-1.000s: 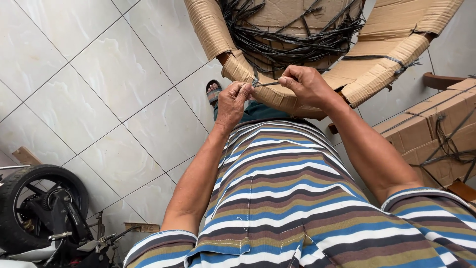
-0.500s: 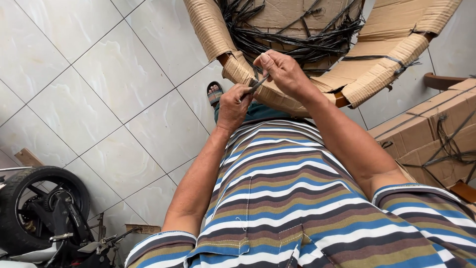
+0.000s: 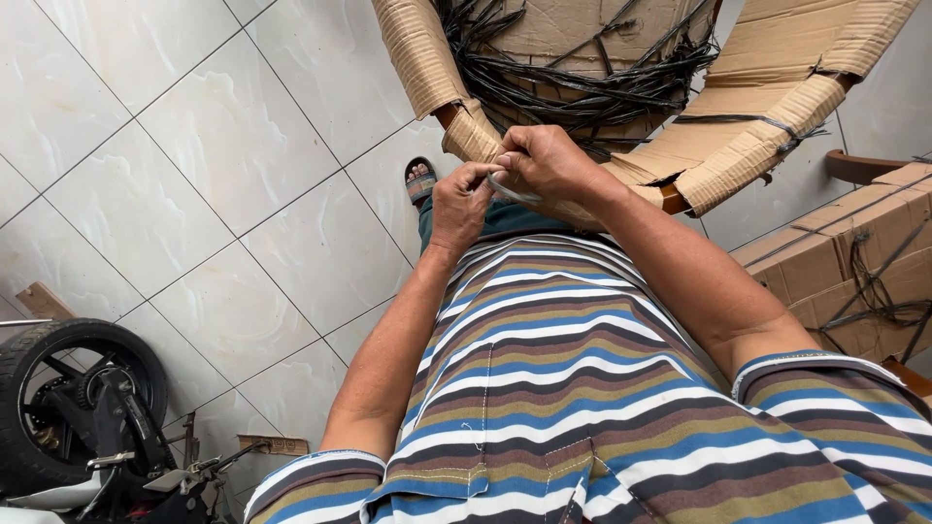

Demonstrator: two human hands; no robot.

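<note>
A chair frame (image 3: 777, 107) wrapped in brown cardboard stands in front of me, with a tangle of black straps (image 3: 582, 78) across its seat. My left hand (image 3: 458, 202) and my right hand (image 3: 546, 160) meet at the chair's near wrapped rail (image 3: 470, 136). Both pinch a small thin metal tool (image 3: 513, 189) between their fingertips; its exact kind is too small to tell. My striped shirt fills the lower part of the view.
White floor tiles (image 3: 194, 175) spread to the left. A foot in a sandal (image 3: 419, 180) shows beside the chair. A motorbike wheel (image 3: 68, 388) and handlebar parts sit at lower left. Another cardboard-wrapped piece with black straps (image 3: 854, 281) lies at right.
Both hands have shifted slightly left and lower along the wrapped rail. The right hand now covers more of the tool, closer to the left hand.
</note>
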